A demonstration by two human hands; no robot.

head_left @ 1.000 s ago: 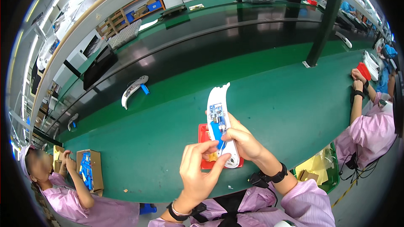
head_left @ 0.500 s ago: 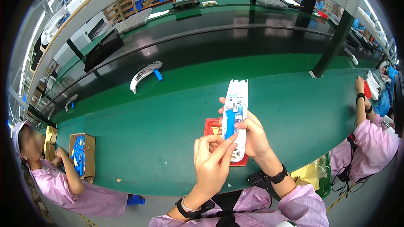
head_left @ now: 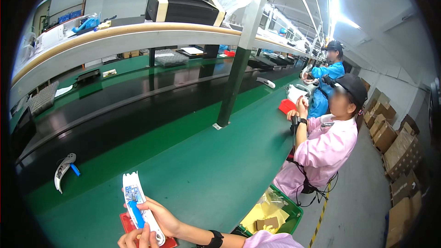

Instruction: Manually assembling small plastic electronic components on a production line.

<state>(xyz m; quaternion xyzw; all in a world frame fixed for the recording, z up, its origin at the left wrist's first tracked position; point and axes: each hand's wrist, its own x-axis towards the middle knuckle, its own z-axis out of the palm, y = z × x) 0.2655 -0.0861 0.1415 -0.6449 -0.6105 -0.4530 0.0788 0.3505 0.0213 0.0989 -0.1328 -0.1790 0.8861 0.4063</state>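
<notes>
A long white plastic housing (head_left: 150, 224) lies open side up, held in my right hand (head_left: 161, 217) near the lower left. Inside it are a blue circuit board (head_left: 132, 193) and a blue battery pack (head_left: 136, 214). My right thumb presses beside the battery, with the other fingers mostly hidden behind the housing. At the battery's lower end, the bent fingers of my left hand (head_left: 134, 239) are closed against it; the picture's edge cuts off much of that hand. Beneath the housing, a red tray (head_left: 125, 222) is partly covered.
A similar white housing (head_left: 59, 174) with a blue battery hanging out lies left on the green bench (head_left: 206, 170). A dark post (head_left: 233, 87) rises from the bench. Right of me stand a green bin (head_left: 294, 213) with yellow pieces and a co-worker in pink (head_left: 326, 142) beside a red tray (head_left: 287, 106).
The view has swung to the right and up, so my hands and the housing now appear lower left. Both hands stay on the housing and battery.
</notes>
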